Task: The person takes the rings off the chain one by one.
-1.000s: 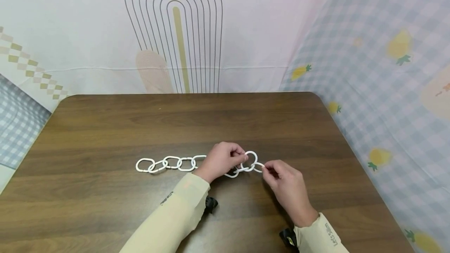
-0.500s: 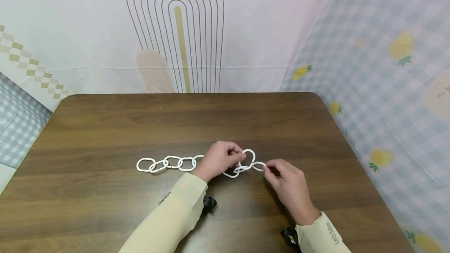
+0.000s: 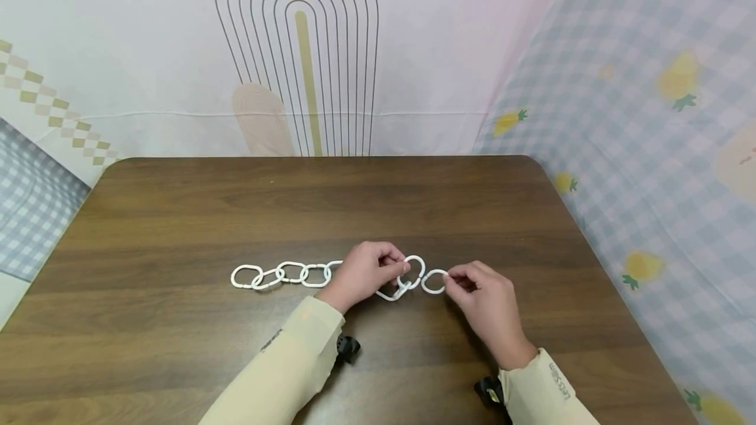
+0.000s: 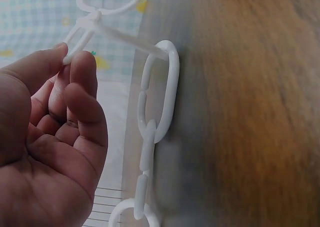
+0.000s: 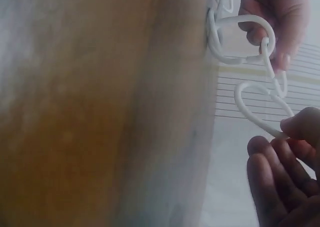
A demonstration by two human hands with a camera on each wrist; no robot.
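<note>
A chain of white plastic links (image 3: 237, 286) runs across the brown table, its middle hidden under my left hand (image 3: 363, 274). Thumb and forefinger of that hand pinch one link (image 3: 422, 261) near the chain's right end, raised off the wood in the left wrist view. From it a further link (image 4: 172, 87) hangs down to the rest. My right hand (image 3: 485, 303) pinches the outer edge of a rounded link (image 3: 434, 293) between thumb and fingertip. In the right wrist view, that link (image 5: 241, 104) meets the left hand's link at its far end, by a small break in the loop.
The wooden table (image 3: 295, 202) has rounded far corners. Behind it hangs a pale patterned cloth (image 3: 425, 51), and a checked cloth (image 3: 620, 149) with yellow fruit prints drapes along the right. A black wrist camera (image 3: 348, 348) sits under the left sleeve, another (image 3: 489, 391) by the right.
The right hand has turned its link from a flat, narrow view to a rounder, more upright one. The left hand's link has shifted slightly left; the chain's left part lies still.
</note>
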